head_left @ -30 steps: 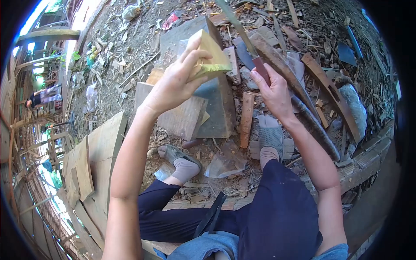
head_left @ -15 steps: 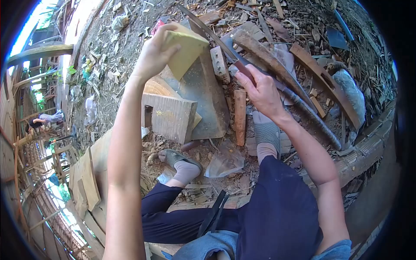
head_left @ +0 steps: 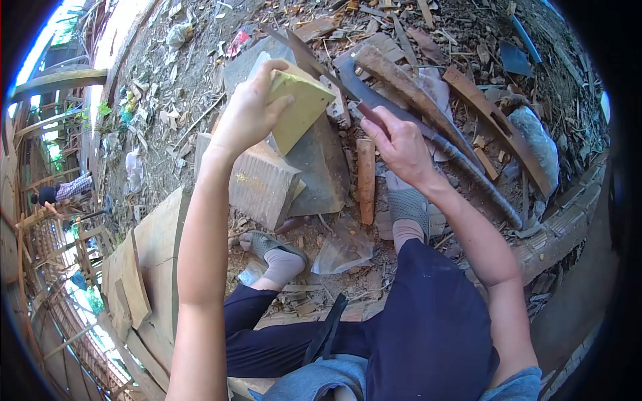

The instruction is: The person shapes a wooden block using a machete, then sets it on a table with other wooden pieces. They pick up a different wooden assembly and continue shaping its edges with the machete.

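Observation:
My left hand (head_left: pixel 249 110) grips a yellowish squared wood block (head_left: pixel 301 110) by its near left edge, thumb over the face and fingers behind. The block is tilted above a big grey-topped wooden block (head_left: pixel 321 164). A paler wood chunk (head_left: pixel 264 184) with sawdust on it leans by that block's near left side. My right hand (head_left: pixel 401 144) is closed round the brown handle of a long-bladed knife (head_left: pixel 317 63). Its dark narrow blade points up and left, passing close behind the yellowish block's far right corner.
A rusty curved bar (head_left: pixel 408 83), a long pole (head_left: pixel 461 157) and a slotted plank (head_left: pixel 491 123) lie to the right. A wood stick (head_left: pixel 366 180) and a plastic bag (head_left: pixel 342 250) are near my feet. Boards (head_left: pixel 150 267) stand at left; another person (head_left: pixel 67 190) is farther off.
My left hand and the yellowish block have moved right and slightly down in view. The knife blade has shifted a little left and its tip lower. The paler chunk appears turned.

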Action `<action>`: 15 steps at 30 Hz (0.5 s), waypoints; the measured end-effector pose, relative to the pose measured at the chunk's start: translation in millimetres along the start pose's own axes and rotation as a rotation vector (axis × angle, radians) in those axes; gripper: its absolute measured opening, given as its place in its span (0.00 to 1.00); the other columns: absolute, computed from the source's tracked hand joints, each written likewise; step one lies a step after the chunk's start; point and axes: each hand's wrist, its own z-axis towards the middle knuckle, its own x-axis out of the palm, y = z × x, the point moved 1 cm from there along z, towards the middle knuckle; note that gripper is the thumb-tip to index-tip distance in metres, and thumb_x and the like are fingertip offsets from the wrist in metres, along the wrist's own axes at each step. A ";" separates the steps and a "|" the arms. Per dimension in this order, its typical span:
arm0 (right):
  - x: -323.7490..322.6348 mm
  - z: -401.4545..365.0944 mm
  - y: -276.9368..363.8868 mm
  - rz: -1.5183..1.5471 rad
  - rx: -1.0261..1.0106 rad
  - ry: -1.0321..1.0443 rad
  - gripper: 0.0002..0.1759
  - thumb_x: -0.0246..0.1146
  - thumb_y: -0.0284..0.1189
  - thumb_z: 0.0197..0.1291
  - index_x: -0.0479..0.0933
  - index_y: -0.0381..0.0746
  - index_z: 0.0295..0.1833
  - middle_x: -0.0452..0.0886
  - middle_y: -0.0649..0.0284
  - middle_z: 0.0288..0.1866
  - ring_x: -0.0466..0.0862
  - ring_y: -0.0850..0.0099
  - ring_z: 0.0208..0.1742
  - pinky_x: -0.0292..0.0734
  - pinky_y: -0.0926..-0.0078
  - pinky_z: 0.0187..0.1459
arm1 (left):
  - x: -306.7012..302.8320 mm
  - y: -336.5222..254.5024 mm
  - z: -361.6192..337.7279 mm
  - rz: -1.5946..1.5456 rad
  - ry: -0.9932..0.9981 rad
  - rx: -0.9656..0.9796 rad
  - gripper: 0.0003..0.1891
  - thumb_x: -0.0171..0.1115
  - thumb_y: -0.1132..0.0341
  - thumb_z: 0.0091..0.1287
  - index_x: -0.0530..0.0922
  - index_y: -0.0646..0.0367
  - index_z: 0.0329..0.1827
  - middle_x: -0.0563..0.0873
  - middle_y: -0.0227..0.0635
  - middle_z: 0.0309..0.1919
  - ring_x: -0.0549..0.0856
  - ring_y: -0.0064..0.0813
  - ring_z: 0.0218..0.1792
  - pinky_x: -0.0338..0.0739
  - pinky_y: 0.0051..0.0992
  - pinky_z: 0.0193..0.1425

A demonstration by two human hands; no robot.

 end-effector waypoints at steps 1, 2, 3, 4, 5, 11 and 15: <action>1.0 1.1 0.8 -0.040 -0.011 0.005 0.14 0.57 0.39 0.72 0.76 0.39 0.51 0.82 0.44 0.31 0.84 0.44 0.38 0.76 0.51 0.36 | 1.0 -1.0 -1.7 -0.007 -0.007 -0.015 0.24 0.65 0.71 0.66 0.70 0.57 0.64 0.87 0.50 0.44 0.87 0.43 0.47 0.79 0.36 0.53; 2.1 1.4 1.4 -0.080 -0.019 0.008 0.14 0.57 0.39 0.72 0.76 0.40 0.52 0.83 0.44 0.32 0.84 0.44 0.39 0.76 0.49 0.37 | 2.9 -2.7 -3.1 -0.015 -0.010 -0.028 0.24 0.65 0.71 0.66 0.70 0.57 0.65 0.86 0.51 0.44 0.88 0.44 0.47 0.79 0.37 0.53; 3.4 2.9 3.9 -0.108 -0.053 -0.011 0.14 0.56 0.38 0.72 0.74 0.40 0.53 0.84 0.46 0.31 0.84 0.44 0.36 0.78 0.47 0.35 | 7.6 -2.7 -4.5 -0.016 0.000 -0.020 0.24 0.65 0.71 0.66 0.70 0.57 0.65 0.86 0.51 0.44 0.88 0.44 0.47 0.79 0.37 0.53; 2.8 3.0 8.2 -0.109 -0.044 -0.020 0.14 0.56 0.38 0.72 0.74 0.40 0.53 0.84 0.46 0.31 0.84 0.44 0.36 0.78 0.47 0.35 | 13.3 -1.6 -6.3 0.023 -0.071 0.002 0.27 0.66 0.70 0.65 0.69 0.58 0.67 0.86 0.52 0.44 0.88 0.46 0.48 0.79 0.37 0.53; 0.7 2.9 15.0 -0.170 -0.054 -0.009 0.13 0.56 0.37 0.72 0.73 0.41 0.53 0.84 0.47 0.30 0.84 0.45 0.34 0.78 0.48 0.33 | 16.6 -2.3 -7.7 0.062 -0.146 0.023 0.29 0.67 0.69 0.64 0.68 0.60 0.69 0.87 0.53 0.45 0.88 0.47 0.48 0.80 0.38 0.53; 4.2 -6.0 38.3 -0.402 -0.179 0.038 0.10 0.57 0.32 0.70 0.71 0.39 0.50 0.81 0.50 0.21 0.84 0.50 0.23 0.78 0.52 0.23 | 15.6 -28.8 8.4 0.175 -0.030 -0.163 0.35 0.72 0.67 0.56 0.69 0.70 0.67 0.85 0.59 0.50 0.85 0.53 0.52 0.79 0.40 0.57; -1.3 -1.3 43.9 -0.422 -0.175 -0.009 0.09 0.57 0.32 0.70 0.73 0.38 0.48 0.79 0.51 0.17 0.83 0.52 0.21 0.77 0.55 0.21 | 10.2 -29.5 15.1 0.168 0.027 -0.238 0.35 0.74 0.64 0.53 0.73 0.69 0.63 0.86 0.57 0.47 0.86 0.52 0.50 0.79 0.40 0.56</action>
